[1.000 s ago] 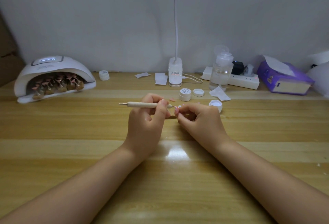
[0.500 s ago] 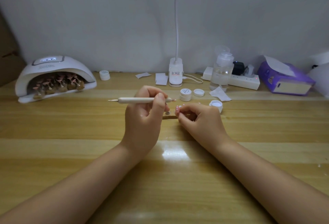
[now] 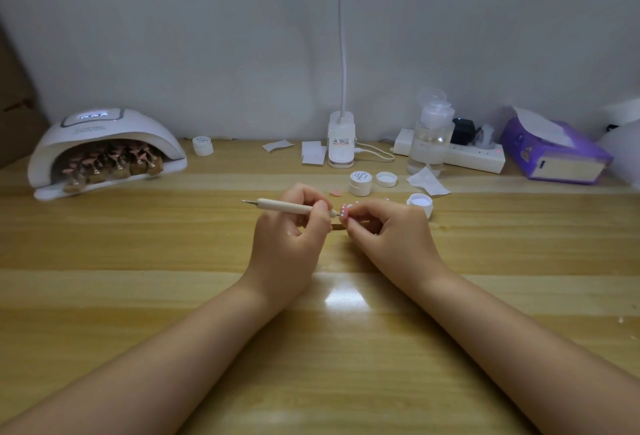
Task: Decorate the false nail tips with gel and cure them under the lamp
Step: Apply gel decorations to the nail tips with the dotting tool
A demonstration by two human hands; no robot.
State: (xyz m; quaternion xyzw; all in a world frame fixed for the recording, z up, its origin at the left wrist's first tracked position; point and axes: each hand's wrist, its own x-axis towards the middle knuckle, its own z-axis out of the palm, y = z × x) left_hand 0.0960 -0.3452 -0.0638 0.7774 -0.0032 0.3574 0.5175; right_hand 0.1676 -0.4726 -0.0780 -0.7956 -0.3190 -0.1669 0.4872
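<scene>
Cream matte dotting pen (image 3: 291,206) gripped by left hand (image 3: 291,240); right hand (image 3: 388,230) pinches glossy pink nail tip (image 3: 343,210).

The left hand (image 3: 289,240) lowers the dotting pen (image 3: 287,207) from its raised position, tip now meeting the pink nail tip (image 3: 343,210) toward three o'clock.

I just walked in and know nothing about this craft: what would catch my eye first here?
At the middle of the table, the left hand holds a white dotting tool against a pink nail tip pinched by the right hand. At far left, a white curing lamp shelters a row of pink tips on stands.
</scene>
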